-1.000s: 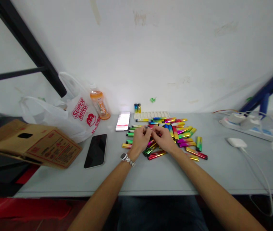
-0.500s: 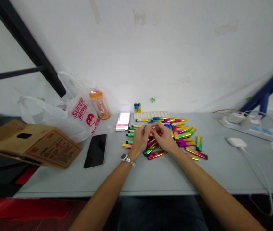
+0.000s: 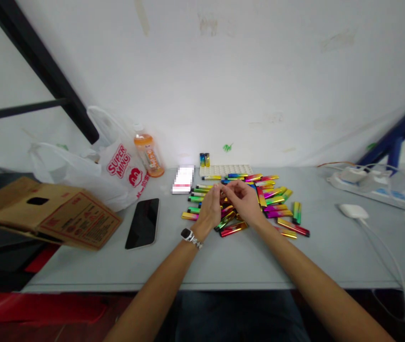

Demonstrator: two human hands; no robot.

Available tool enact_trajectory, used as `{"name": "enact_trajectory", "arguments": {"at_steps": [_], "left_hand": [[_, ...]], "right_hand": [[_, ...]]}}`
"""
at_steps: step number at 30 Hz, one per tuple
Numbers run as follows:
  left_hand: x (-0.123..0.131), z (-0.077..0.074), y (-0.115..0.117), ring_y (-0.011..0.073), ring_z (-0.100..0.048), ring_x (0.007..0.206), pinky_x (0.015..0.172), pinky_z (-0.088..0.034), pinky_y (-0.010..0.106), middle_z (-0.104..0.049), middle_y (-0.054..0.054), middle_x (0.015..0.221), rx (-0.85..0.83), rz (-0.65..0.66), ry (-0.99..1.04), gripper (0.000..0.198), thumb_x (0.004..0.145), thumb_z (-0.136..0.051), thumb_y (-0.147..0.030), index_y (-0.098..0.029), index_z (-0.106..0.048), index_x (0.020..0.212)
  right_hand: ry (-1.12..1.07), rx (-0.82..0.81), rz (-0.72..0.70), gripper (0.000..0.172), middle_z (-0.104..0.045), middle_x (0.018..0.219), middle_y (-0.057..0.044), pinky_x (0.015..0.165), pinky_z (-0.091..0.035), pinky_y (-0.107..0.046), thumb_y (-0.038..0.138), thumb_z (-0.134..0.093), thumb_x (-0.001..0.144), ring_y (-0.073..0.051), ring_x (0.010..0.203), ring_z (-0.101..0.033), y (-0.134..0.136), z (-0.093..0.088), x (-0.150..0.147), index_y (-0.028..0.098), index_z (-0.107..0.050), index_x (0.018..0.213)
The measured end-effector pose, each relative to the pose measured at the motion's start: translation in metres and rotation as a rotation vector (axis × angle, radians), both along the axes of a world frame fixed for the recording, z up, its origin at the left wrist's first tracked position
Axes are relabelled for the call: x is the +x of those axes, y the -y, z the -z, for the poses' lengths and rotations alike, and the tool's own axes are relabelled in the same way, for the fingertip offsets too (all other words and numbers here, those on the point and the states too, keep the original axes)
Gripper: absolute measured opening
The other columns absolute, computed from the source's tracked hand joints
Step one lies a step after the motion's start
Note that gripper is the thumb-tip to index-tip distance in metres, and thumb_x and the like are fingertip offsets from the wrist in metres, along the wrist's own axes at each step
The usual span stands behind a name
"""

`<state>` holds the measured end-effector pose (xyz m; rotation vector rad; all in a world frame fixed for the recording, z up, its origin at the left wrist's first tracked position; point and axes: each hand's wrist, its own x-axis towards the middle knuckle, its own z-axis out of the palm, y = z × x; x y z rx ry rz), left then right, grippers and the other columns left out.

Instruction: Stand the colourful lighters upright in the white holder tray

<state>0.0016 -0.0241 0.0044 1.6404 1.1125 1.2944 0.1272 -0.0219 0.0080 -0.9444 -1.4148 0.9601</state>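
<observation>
Many shiny lighters (image 3: 234, 229) in mixed red, green, gold, purple and blue lie in a loose pile on the grey table. Over the middle of that pile my left hand (image 3: 210, 206) and my right hand (image 3: 242, 199) meet, fingertips together. Both hands are closed in a pinch, and whatever sits between the fingers is too small or too hidden to make out. Behind the pile lies a white tray (image 3: 229, 170) with rows of small holes. Two lighters (image 3: 204, 160) stand upright at its left end.
Left of the pile are a black phone (image 3: 143, 223), a lit phone (image 3: 183, 179), an orange drink bottle (image 3: 149, 156), a white plastic bag (image 3: 91, 183) and an open cardboard box (image 3: 77, 216). A power strip (image 3: 377, 190) and white charger (image 3: 354, 211) with cables lie right.
My left hand has turned slightly, and its fingers are straighter and closer together. My right hand stays against its fingertips. The lighters in the pile look unmoved.
</observation>
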Motion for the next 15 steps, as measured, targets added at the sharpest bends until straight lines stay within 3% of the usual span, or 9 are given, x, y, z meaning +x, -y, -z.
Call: {"name": "enact_trajectory", "arguments": {"at_steps": [4, 9, 12, 15], "left_hand": [[0.0, -0.003, 0.001, 0.0234, -0.059, 0.098, 0.092, -0.047, 0.04, -0.064, 0.009, 0.099, 0.071, 0.015, -0.018, 0.066, 0.095, -0.011, -0.066, -0.021, -0.06, 0.098], [-0.005, -0.001, -0.002, 0.0225, -0.06, 0.106, 0.099, -0.045, 0.04, -0.065, 0.008, 0.104, 0.06, -0.021, 0.024, 0.06, 0.098, -0.012, -0.061, -0.023, -0.056, 0.111], [-0.007, -0.003, -0.005, 0.0209, -0.058, 0.112, 0.105, -0.041, 0.039, -0.064, 0.008, 0.112, 0.103, -0.076, 0.015, 0.056, 0.099, -0.015, -0.058, -0.022, -0.055, 0.116], [-0.011, -0.007, -0.01, 0.0199, -0.055, 0.113, 0.106, -0.039, 0.036, -0.061, 0.008, 0.115, 0.145, -0.23, 0.017, 0.05, 0.1, -0.022, -0.055, -0.021, -0.056, 0.112]], "right_hand": [[-0.012, -0.039, 0.017, 0.037, -0.059, 0.061, 0.004, 0.046, -0.043, -0.023, 0.052, -0.072, 0.077, -0.01, 0.049, -0.051, 0.001, -0.008, 0.004, 0.02, -0.059, 0.089], [-0.028, -0.17, -0.034, 0.042, -0.069, 0.067, -0.003, 0.055, -0.055, -0.028, 0.052, -0.078, 0.07, -0.016, 0.056, -0.064, -0.007, -0.016, 0.015, 0.017, -0.063, 0.087], [0.013, -0.169, -0.046, 0.042, -0.072, 0.071, -0.006, 0.063, -0.059, -0.032, 0.052, -0.077, 0.071, -0.017, 0.063, -0.068, -0.025, -0.021, 0.025, 0.015, -0.066, 0.085], [0.108, -0.07, -0.031, 0.041, -0.071, 0.073, -0.005, 0.06, -0.059, -0.032, 0.051, -0.076, 0.072, -0.017, 0.063, -0.068, -0.057, -0.031, 0.03, 0.015, -0.068, 0.09]]}}
